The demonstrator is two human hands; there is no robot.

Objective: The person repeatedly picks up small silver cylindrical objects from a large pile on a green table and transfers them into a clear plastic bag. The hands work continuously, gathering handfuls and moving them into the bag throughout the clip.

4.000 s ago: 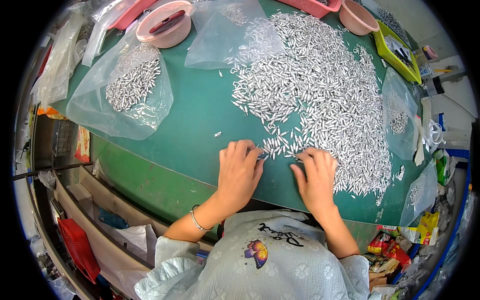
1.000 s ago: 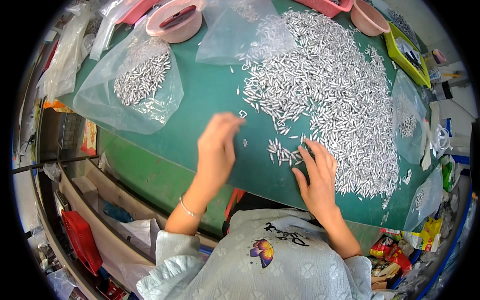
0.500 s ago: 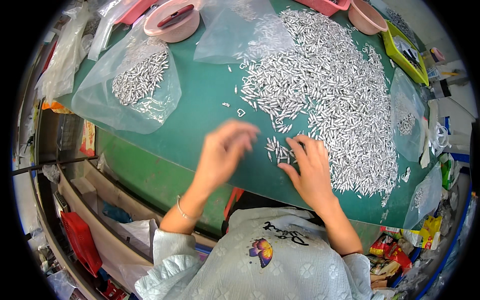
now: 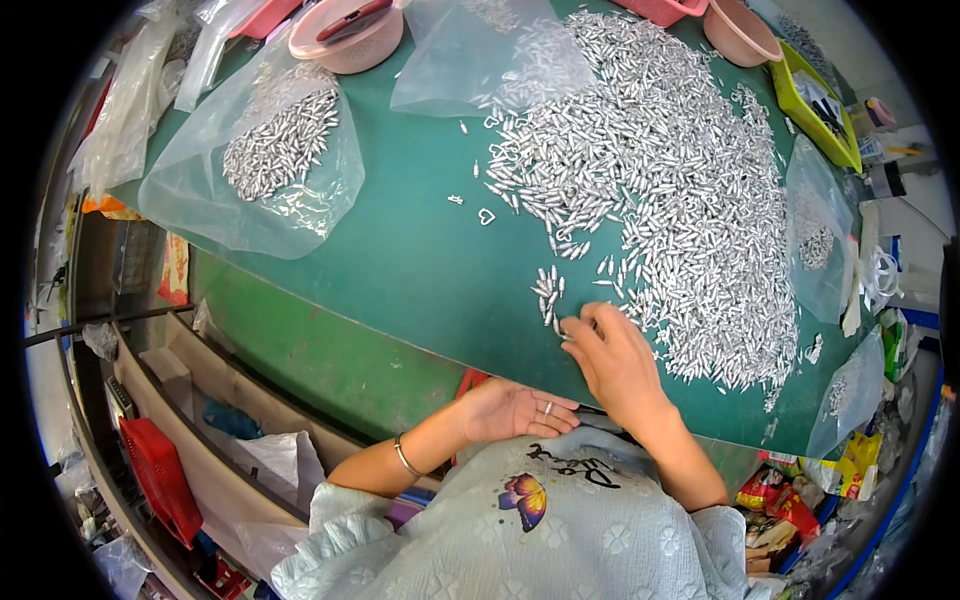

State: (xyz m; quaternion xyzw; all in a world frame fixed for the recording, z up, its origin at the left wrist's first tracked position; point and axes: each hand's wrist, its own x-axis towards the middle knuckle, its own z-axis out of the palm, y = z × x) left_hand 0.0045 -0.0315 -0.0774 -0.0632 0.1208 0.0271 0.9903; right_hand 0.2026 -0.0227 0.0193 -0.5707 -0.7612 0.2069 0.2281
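A broad heap of small silver bullet-shaped pieces (image 4: 690, 220) covers the right half of the green table (image 4: 420, 250). A little cluster of the same pieces (image 4: 547, 290) lies apart from it, nearer to me. My right hand (image 4: 612, 360) is bent over the near end of that cluster, fingers curled together, with pieces at the fingertips; what is under the fingers is mostly hidden. At the table's front edge, low against my shirt, my left hand (image 4: 515, 410) lies palm up with its fingers stretched out and nothing visible in it. A heart-shaped silver piece (image 4: 486, 216) lies left of the heap.
A clear plastic bag (image 4: 290, 210) with silver pieces lies at the left, and another bag (image 4: 480, 70) at the back. Pink baskets (image 4: 350, 45), a pink bowl (image 4: 740, 35) and a green tray (image 4: 815, 105) line the far side. More bags (image 4: 815, 220) lie along the right edge.
My left hand has dropped from above the table to its front edge and turned palm up. My right hand has moved slightly toward me, its fingers drawn together; the small cluster has shifted.
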